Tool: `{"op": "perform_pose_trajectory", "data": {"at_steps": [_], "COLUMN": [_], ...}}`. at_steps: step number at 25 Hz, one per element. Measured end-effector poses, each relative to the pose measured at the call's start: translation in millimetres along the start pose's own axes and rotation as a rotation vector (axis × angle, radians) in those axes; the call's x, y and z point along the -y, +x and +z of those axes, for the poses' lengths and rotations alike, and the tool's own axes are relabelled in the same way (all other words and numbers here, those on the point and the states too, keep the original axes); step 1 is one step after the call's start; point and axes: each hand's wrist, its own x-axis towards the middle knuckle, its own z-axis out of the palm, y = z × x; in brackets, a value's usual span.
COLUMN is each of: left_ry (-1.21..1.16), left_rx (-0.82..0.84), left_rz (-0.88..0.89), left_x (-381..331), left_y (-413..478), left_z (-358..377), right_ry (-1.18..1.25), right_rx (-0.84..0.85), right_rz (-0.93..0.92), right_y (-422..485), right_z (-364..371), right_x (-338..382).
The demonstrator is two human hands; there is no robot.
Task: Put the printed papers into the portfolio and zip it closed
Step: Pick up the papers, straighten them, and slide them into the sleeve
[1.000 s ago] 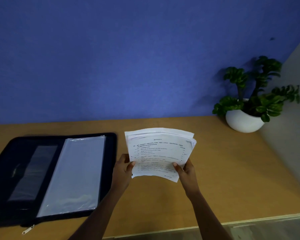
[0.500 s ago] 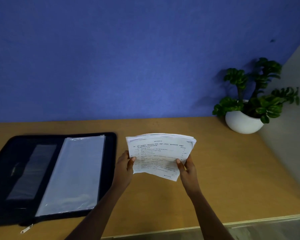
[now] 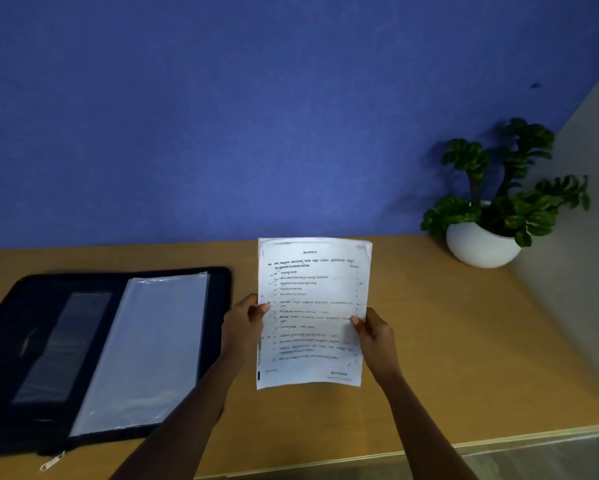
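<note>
Around: a wooden counter (image 3: 429, 341) runs along a blue wall (image 3: 222, 116). A grey wall (image 3: 589, 220) stands on the right.
Plant: a green plant (image 3: 509, 181) sits in a round white pot (image 3: 478, 247) at the far right corner of the counter, well apart from the papers.
Portfolio: the black portfolio (image 3: 222, 282) lies open and flat on the left part of the counter. A clear plastic sleeve (image 3: 145, 348) covers its right half. A dark see-through pocket (image 3: 62, 344) is on its left half. The zipper pull (image 3: 52, 461) sticks out at the near edge.
In the way: the left arm crosses over the near right corner of the portfolio. Nothing lies between the papers and the portfolio but the left hand.
Papers: the printed papers (image 3: 312, 313) are held up above the counter, just to the right of the portfolio, with the print facing the camera. The stack looks neat and upright.
Left hand: the left hand (image 3: 244, 327) grips the left edge of the papers, thumb on the front and fingers behind.
Right hand: the right hand (image 3: 374, 336) grips the right edge the same way, thumb on the front.
Writing: the top page has a small heading and numbered lines of print, with pen ticks beside some lines. It is too blurry to read. A stamp at the bottom right seems to say "ENTERED".
</note>
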Motion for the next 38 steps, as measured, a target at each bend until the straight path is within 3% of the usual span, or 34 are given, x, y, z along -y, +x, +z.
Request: {"op": "perform_pose_trajectory", "data": {"at_steps": [3, 9, 14, 16, 19, 22, 26, 29, 31, 34, 38], "left_ry": [-0.073, -0.61, -0.72, -0.779, -0.846, -0.885, -0.826, -0.458, -0.277, -0.274, -0.249], "left_rx": [0.058, 0.012, -0.043, -0.039, -0.014, 0.087, 0.093, 0.033, 0.104, 0.216, 0.112], "left_rz": [-0.221, -0.732, -0.874, -0.876, -0.888, -0.916, -0.863, -0.613, -0.459, -0.371, -0.284], "left_x": [0, 12, 13, 8, 6, 11, 22, 29, 29, 23, 24], "left_y": [10, 0, -13, -21, -29, -37, -34, -12, 2, 13, 16], "left_z": [-2, -6, 15, 26, 37, 42, 28, 3, -7, -11, -13], "right_ry": [0.119, 0.547, 0.668, 0.658, 0.437, 0.274, 0.297, 0.36, 0.385, 0.363, 0.249], "right_rx": [0.071, 0.277, 0.187, 0.062, -0.177, -0.215, -0.143, -0.015, 0.069, 0.189, 0.22], "right_rz": [0.114, 0.468, 0.399, 0.392, 0.385, 0.308, 0.203, 0.211, 0.227, 0.206, 0.159], "right_y": [13, -4, -42, -46, -40, -35, -33, -30, -26, -24, -20], "right_z": [-13, -39, 15, 36, 46, 35, -2, -34, -45, -48, -47], "right_x": [21, 32, 45, 48, 46, 39, 22, 12, 7, 5, 0]}}
